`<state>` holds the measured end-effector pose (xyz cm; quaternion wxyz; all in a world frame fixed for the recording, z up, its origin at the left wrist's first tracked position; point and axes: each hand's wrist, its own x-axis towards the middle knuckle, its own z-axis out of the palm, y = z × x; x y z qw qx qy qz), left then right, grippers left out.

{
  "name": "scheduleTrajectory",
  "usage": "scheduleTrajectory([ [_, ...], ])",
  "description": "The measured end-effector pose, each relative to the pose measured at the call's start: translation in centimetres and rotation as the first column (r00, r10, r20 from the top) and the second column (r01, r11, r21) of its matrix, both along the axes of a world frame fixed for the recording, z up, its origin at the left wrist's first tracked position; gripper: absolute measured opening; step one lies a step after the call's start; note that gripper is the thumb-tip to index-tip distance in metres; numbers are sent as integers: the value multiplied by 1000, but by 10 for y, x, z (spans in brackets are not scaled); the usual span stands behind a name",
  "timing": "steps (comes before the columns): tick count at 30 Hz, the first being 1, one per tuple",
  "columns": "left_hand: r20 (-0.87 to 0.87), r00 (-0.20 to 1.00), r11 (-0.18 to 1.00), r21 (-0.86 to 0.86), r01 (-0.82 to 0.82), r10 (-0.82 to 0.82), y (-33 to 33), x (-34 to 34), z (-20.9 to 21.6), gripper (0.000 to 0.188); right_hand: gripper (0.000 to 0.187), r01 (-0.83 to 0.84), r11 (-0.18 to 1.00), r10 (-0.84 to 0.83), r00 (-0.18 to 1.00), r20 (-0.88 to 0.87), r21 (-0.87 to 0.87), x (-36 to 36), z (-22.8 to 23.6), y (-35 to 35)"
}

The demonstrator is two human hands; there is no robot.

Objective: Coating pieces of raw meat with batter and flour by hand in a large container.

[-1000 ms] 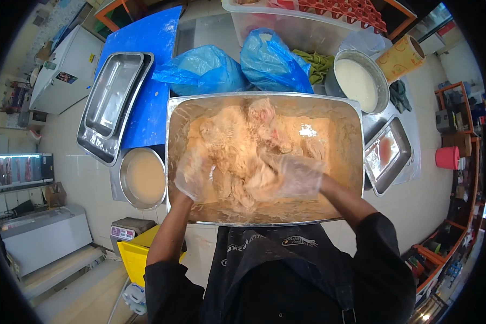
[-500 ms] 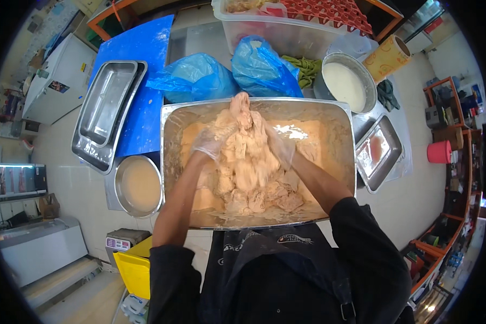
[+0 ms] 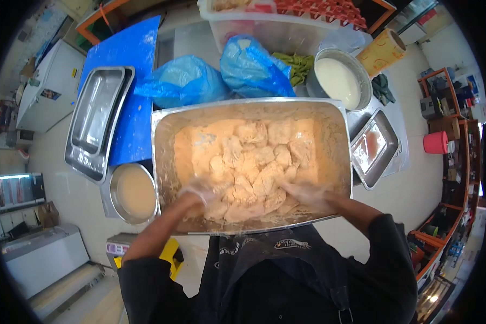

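A deep steel pan (image 3: 162, 167) in front of me holds orange-tan flour. Heaped in its middle are flour-coated pieces of what looks like raw chicken (image 3: 251, 186). My left hand (image 3: 202, 190), in a clear plastic glove, is at the near left side of the heap, its fingers smeared by motion. At the near right side is my right hand (image 3: 305, 194), gloved too and blurred, with fingers stretched out against the pieces.
Left of the pan are a round bowl of cloudy liquid (image 3: 135, 193) and stacked steel trays (image 3: 93, 110) on a blue board (image 3: 129, 143). Blue plastic bags (image 3: 191, 81) stand behind. To the right are a pot of white batter (image 3: 337, 81) and a shallow tray (image 3: 386, 162).
Both hands have come from the far middle of the pan toward its near edge and spread apart. The piled pieces have settled into a lower, wider heap.
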<state>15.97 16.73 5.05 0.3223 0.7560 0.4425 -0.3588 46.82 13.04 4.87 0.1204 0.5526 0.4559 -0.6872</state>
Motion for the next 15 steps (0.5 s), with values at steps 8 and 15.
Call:
scheduleTrajectory([
  [8, 483, 828, 959, -149, -243, 285, -6, -16, -113, 59, 56, 370, 924, -358, 746, -562, -98, -63, -52, 13],
  [15, 626, 635, 816, -5, -578, 453, 33, 4, 60, 51, 44, 292, 893, -52, 823, -565, 343, -17, 51, 49],
])
